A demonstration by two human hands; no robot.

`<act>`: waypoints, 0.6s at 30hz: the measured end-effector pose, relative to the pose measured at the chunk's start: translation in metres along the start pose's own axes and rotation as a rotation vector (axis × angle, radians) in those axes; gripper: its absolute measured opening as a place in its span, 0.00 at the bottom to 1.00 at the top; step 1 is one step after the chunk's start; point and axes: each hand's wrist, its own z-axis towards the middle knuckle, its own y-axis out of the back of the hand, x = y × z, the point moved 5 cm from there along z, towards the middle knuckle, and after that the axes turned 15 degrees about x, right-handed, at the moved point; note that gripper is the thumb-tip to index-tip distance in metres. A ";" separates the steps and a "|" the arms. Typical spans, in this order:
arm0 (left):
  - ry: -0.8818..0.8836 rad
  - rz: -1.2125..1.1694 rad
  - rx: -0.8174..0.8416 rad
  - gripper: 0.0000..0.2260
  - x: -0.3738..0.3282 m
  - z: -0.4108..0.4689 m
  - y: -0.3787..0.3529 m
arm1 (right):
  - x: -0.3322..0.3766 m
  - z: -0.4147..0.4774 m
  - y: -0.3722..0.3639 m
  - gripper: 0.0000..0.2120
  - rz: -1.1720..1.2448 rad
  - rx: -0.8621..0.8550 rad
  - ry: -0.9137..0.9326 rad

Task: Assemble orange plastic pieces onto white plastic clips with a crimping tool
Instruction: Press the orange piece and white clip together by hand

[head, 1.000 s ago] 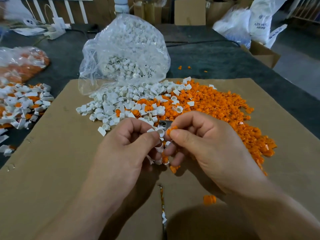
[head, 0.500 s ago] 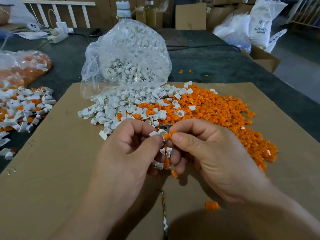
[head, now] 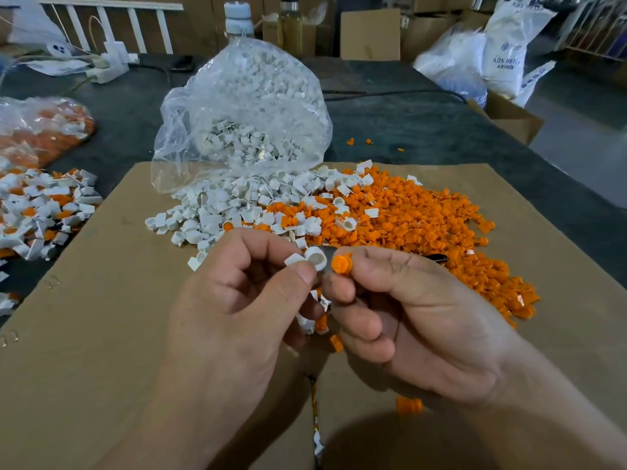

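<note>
Brown cardboard sheet (head: 101, 334) on dark table (head: 424, 130), stacked boxes (head: 369, 33) behind

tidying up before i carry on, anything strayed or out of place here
A few orange pieces lie off the cardboard on the dark table, past the orange pile. A lone orange piece sits near the right hand.

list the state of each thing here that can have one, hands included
left hand, pinches the white clip
right hand, pinches the orange piece
white clip, cup empty, nothing seated in it
orange piece, beside the white clip, not yet seated
clear bag, open, spilled clips on the cardboard
bottle, capped
</note>
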 end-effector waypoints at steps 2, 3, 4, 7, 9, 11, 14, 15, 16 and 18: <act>0.002 0.003 -0.003 0.09 0.001 0.000 0.000 | -0.001 0.000 0.000 0.05 0.005 0.019 0.004; 0.003 0.005 -0.002 0.09 0.001 0.000 0.000 | -0.001 0.001 0.000 0.06 0.005 0.029 0.005; 0.004 0.007 -0.002 0.08 0.002 0.000 0.000 | -0.001 0.001 0.000 0.06 0.004 0.033 0.007; 0.006 0.012 0.002 0.08 0.003 0.000 0.001 | 0.000 0.001 0.000 0.06 -0.019 0.026 0.018; 0.009 0.025 0.006 0.08 0.003 0.000 0.001 | 0.001 0.001 0.000 0.07 -0.055 0.015 0.027; 0.011 0.046 0.007 0.08 0.004 0.000 0.002 | 0.002 0.000 0.000 0.07 -0.081 -0.003 0.039; 0.005 0.062 0.003 0.07 0.005 0.000 0.002 | 0.003 0.000 0.000 0.07 -0.106 -0.020 0.049; 0.006 0.063 0.004 0.07 0.005 0.000 0.002 | 0.003 -0.001 0.000 0.07 -0.109 -0.021 0.051; 0.008 0.065 0.006 0.07 0.005 0.000 0.002 | 0.004 -0.001 -0.001 0.07 -0.112 -0.020 0.053; 0.010 0.073 0.008 0.08 0.004 -0.001 0.002 | 0.003 -0.002 -0.001 0.07 -0.128 -0.035 0.058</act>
